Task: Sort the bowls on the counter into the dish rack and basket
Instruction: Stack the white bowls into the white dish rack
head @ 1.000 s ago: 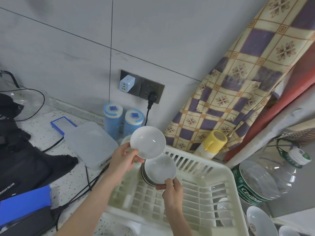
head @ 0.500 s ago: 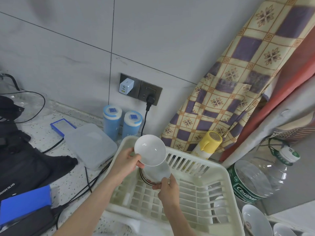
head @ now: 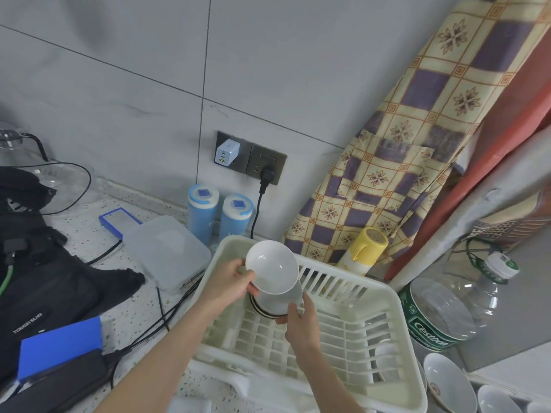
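Over the back-left corner of the cream basket [head: 384, 296], your left hand [head: 229, 281] pinches the white bowl [head: 272, 271] by its rim, tilted. Your right hand [head: 298, 320] grips the dark-banded bowl stack [head: 275, 307] beneath. Steady the stack, then nest the bowl squarely before releasing.

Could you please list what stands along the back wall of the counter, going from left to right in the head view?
Blue-framed tray → left blue canister → right blue canister → black plug cable → yellow-capped bottle → large clear water bottle.

Glossy ceramic bowl [head: 272, 271], slatted plastic basket [head: 351, 296]
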A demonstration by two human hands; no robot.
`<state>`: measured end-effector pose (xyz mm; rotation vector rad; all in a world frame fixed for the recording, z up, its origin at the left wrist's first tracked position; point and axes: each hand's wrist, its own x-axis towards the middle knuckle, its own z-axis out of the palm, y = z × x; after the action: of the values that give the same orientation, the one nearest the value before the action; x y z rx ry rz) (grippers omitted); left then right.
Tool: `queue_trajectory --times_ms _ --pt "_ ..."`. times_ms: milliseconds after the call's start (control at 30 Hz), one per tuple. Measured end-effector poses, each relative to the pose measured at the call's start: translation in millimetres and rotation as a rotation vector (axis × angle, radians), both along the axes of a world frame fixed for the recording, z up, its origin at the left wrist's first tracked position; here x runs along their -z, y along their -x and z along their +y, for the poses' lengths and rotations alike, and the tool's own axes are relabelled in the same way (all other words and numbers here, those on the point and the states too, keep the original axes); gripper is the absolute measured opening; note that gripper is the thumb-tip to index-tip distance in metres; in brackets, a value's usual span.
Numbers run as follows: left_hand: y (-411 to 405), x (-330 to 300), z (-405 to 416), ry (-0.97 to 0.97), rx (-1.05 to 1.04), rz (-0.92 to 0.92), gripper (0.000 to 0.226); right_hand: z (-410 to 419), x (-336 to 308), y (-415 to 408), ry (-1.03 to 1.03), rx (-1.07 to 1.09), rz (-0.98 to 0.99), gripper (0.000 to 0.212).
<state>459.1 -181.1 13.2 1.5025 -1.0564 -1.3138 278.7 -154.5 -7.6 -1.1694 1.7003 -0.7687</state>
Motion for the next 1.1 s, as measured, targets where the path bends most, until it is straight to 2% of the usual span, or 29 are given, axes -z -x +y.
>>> queue_trajectory --times_ms 200,367,500,633,767,933,1033,1100 --pt "1 -3 2 -0.015 0.026 0.014 0.028 -3 -13 9 0.029 0.046 0.003 0.052" --pt "3 -12 5 -0.025 0.043 0.090 0.026 -7 -33 12 0.111 0.115 -0.176 0.032" --pt "6 -13 7 -0.022 0.078 0.087 0.029 -10 -44 8 0.161 0.015 -0.130 0.021" --pt "6 -7 6 -0.025 0.120 0.004 0.030 -12 -46 5 0.170 -0.017 -0.022 0.028" --pt "7 -1 6 0.026 0.172 -0.048 0.036 -17 -49 6 0.181 0.004 0.050 0.024" --pt "3 6 7 0.112 0.045 -0.261 0.050 -20 -46 5 0.147 0.081 0.091 0.018" --pt "2 5 6 0.127 -0.024 -0.276 0.040 -19 -41 6 0.125 0.106 0.090 0.018" --pt "1 6 6 0.132 -0.027 -0.384 0.034 -19 -39 8 0.114 0.109 0.085 0.019"
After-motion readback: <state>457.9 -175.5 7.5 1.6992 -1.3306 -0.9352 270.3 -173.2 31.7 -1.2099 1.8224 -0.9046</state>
